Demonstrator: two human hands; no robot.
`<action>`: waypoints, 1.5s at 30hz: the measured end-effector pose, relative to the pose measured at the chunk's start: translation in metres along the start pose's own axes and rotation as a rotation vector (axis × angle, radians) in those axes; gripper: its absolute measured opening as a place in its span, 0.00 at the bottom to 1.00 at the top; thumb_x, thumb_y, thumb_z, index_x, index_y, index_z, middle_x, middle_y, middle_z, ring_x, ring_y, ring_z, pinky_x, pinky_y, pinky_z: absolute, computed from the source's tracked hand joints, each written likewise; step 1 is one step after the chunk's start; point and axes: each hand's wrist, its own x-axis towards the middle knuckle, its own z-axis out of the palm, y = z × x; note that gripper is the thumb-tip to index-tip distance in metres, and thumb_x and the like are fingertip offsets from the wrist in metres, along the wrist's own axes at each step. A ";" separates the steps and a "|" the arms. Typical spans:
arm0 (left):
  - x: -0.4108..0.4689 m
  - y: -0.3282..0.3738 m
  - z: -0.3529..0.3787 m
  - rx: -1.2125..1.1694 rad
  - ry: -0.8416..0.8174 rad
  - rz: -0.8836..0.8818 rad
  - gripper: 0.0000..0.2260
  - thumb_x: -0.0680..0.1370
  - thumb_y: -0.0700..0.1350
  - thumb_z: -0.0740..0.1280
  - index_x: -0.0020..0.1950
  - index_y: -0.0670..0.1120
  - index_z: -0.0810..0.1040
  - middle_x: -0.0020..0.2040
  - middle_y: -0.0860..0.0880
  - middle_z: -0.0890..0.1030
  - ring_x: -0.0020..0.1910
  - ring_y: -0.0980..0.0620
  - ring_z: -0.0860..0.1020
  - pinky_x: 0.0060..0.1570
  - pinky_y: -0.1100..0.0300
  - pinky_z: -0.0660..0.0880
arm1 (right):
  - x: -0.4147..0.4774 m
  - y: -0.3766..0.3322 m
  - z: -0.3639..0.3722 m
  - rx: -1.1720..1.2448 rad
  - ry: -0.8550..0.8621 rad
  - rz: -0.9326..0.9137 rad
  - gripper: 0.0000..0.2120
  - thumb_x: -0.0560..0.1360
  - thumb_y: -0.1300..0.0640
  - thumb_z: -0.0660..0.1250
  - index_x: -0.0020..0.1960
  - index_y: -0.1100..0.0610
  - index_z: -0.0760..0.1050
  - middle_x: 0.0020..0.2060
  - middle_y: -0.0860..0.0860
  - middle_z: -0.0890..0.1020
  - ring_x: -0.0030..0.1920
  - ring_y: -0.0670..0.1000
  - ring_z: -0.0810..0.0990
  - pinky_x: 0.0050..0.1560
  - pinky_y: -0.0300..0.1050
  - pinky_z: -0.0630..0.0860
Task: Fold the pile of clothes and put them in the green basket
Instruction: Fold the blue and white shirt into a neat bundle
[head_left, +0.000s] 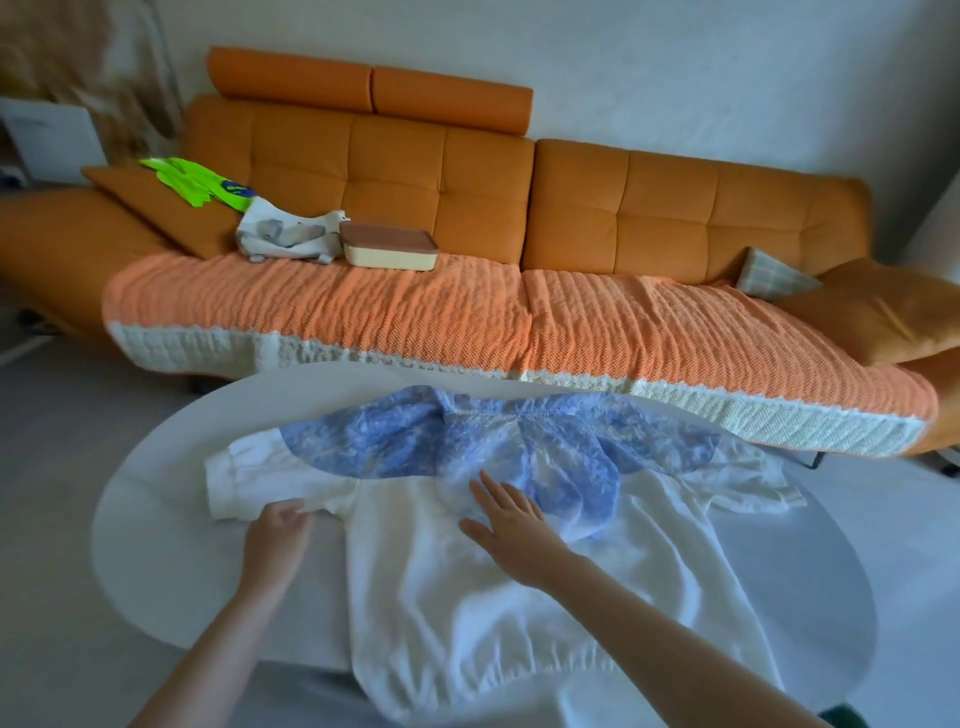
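Spread flat across a smooth, glossy white oval desk (156, 519): a soft, crinkled white short-sleeved top (441, 597), elastic-gathered at the near hem and hanging a little over the near desk edge. Laid over its far part, a thin, puckered blue-and-white printed ruffled fabric (415, 441), gathered along its far edge; hard to tell whether part of the top or a separate piece. At the lower edge of the sleeve on the left side, the left hand (278, 530), fingers curled onto the cloth and gripping it. Flat on the chest of the top, the right hand (511, 525), fingers straight and spread, tips touching the blue print. Beyond the desk, an orange tufted leather sofa (649, 208) under an orange waffle-weave throw (415, 312) with a cream border; on it a cream rectangular box with a brown lid (387, 252) and a neon-green cloth (192, 179) with a blue marking too blurred to read.
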 end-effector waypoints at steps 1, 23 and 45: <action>0.004 -0.009 -0.005 -0.022 -0.015 -0.052 0.15 0.76 0.35 0.62 0.63 0.34 0.74 0.55 0.36 0.79 0.53 0.38 0.77 0.54 0.52 0.71 | 0.003 -0.005 0.004 -0.007 -0.037 0.030 0.48 0.63 0.28 0.33 0.77 0.51 0.41 0.77 0.47 0.43 0.76 0.53 0.42 0.74 0.54 0.43; 0.051 0.019 0.014 -0.792 0.203 -0.072 0.09 0.75 0.39 0.68 0.54 0.44 0.75 0.50 0.46 0.77 0.49 0.47 0.76 0.50 0.57 0.71 | 0.062 -0.093 -0.004 0.621 -0.046 -0.012 0.27 0.80 0.44 0.52 0.76 0.52 0.53 0.75 0.50 0.57 0.74 0.50 0.57 0.71 0.45 0.53; 0.026 0.025 0.110 0.721 -0.295 0.744 0.22 0.80 0.58 0.46 0.66 0.48 0.68 0.60 0.41 0.79 0.60 0.42 0.77 0.50 0.37 0.75 | 0.091 0.011 -0.014 0.343 0.554 0.162 0.38 0.77 0.54 0.60 0.77 0.54 0.39 0.76 0.48 0.43 0.76 0.50 0.42 0.74 0.45 0.41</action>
